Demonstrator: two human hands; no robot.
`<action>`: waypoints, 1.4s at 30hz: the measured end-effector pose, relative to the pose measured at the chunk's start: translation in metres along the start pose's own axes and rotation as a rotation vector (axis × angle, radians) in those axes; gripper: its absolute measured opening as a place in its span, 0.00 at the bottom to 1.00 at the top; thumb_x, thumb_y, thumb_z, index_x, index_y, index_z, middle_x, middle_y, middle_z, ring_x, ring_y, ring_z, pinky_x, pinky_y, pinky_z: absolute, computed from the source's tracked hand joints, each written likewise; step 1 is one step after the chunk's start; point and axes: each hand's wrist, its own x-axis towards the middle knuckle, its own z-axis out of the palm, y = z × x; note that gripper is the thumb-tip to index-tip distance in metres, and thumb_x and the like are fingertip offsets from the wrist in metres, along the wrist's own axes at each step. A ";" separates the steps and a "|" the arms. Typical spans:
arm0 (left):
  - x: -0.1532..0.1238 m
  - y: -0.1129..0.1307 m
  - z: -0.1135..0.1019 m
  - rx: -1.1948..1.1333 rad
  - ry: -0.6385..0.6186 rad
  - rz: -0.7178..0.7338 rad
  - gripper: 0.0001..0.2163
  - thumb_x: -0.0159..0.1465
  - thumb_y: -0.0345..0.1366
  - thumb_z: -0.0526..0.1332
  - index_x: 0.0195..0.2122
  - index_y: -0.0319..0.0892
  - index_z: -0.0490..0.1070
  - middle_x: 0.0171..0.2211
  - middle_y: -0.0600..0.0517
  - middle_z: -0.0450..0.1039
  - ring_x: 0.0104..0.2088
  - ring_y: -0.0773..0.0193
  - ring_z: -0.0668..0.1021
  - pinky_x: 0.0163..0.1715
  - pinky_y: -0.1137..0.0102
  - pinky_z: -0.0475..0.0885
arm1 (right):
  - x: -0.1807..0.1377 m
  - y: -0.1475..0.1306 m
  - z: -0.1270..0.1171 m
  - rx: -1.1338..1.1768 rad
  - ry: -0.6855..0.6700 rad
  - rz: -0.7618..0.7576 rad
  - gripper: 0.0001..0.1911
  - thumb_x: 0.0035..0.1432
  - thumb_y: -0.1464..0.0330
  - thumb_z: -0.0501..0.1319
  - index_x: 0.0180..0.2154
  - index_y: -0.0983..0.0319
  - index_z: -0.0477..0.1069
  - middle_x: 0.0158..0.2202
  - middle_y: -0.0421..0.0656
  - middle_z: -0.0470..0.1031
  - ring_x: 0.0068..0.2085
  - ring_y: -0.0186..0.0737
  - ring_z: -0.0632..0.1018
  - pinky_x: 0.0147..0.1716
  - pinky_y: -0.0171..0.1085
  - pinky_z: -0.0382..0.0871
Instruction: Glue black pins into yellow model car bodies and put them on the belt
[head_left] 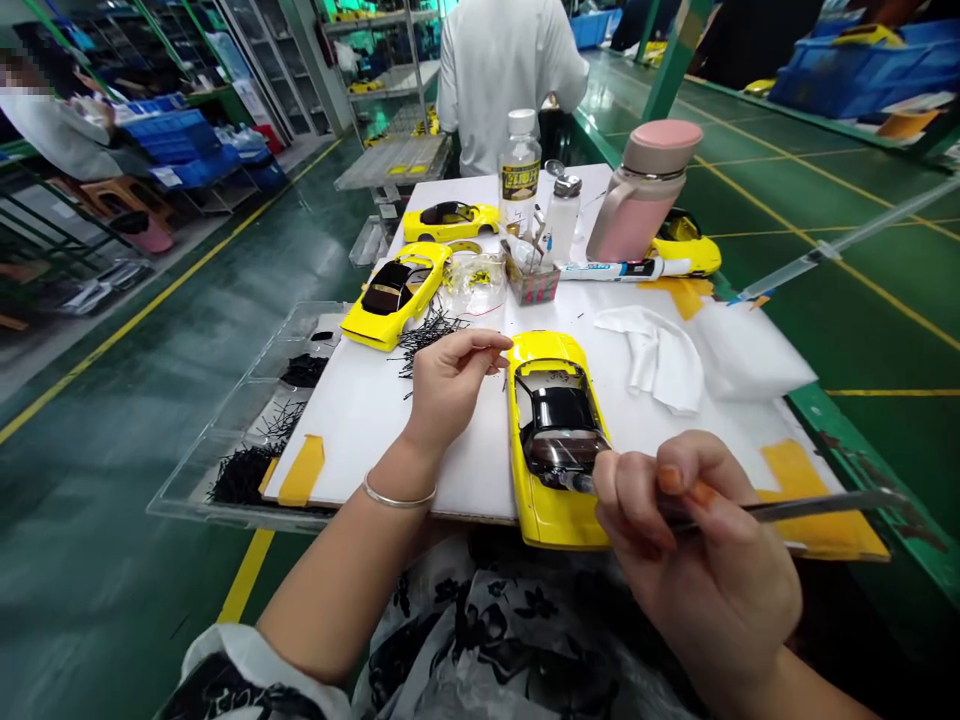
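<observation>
A yellow model car (551,430) with a black cabin lies lengthwise on the white board (360,410) in front of me. My right hand (690,540) is closed round a thin metal tool (817,506), whose tip touches the car's near window. My left hand (450,385) sits just left of the car, fingers pinched together on something too small to make out. A pile of thin black strips (427,335) lies right beside that hand.
Two more yellow cars (394,295) (450,220) sit further back, a third (686,250) behind a pink bottle (645,190). A clear bottle (519,170), a white cloth (660,355) and a clear tray of black parts (247,470) surround the board. A person in white (502,70) stands beyond.
</observation>
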 end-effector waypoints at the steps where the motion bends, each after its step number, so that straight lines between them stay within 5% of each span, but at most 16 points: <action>1: -0.001 0.001 0.000 -0.003 0.002 -0.004 0.06 0.64 0.29 0.65 0.36 0.42 0.83 0.35 0.51 0.83 0.31 0.68 0.84 0.34 0.75 0.81 | 0.000 0.001 0.001 -0.007 0.004 0.001 0.10 0.69 0.65 0.57 0.33 0.56 0.72 0.18 0.35 0.53 0.23 0.35 0.58 0.23 0.32 0.56; 19: -0.003 -0.003 -0.002 0.093 -0.048 0.146 0.09 0.66 0.27 0.62 0.38 0.43 0.83 0.37 0.51 0.84 0.34 0.66 0.84 0.36 0.72 0.82 | 0.000 -0.005 -0.001 -0.071 0.049 0.030 0.10 0.66 0.65 0.60 0.30 0.57 0.71 0.17 0.35 0.51 0.22 0.34 0.58 0.21 0.32 0.55; 27: -0.002 -0.003 -0.003 0.136 -0.016 0.143 0.08 0.65 0.28 0.64 0.37 0.44 0.84 0.36 0.52 0.84 0.33 0.67 0.84 0.36 0.73 0.83 | 0.005 -0.031 -0.019 -0.082 0.136 0.028 0.09 0.63 0.64 0.63 0.29 0.57 0.69 0.17 0.34 0.44 0.22 0.34 0.52 0.16 0.29 0.45; 42: 0.001 0.000 -0.009 0.174 0.112 0.116 0.07 0.64 0.28 0.65 0.36 0.44 0.84 0.35 0.52 0.84 0.31 0.67 0.83 0.34 0.72 0.82 | 0.005 -0.034 -0.027 -0.095 0.152 0.050 0.08 0.62 0.65 0.62 0.29 0.57 0.70 0.17 0.35 0.44 0.22 0.34 0.52 0.16 0.29 0.45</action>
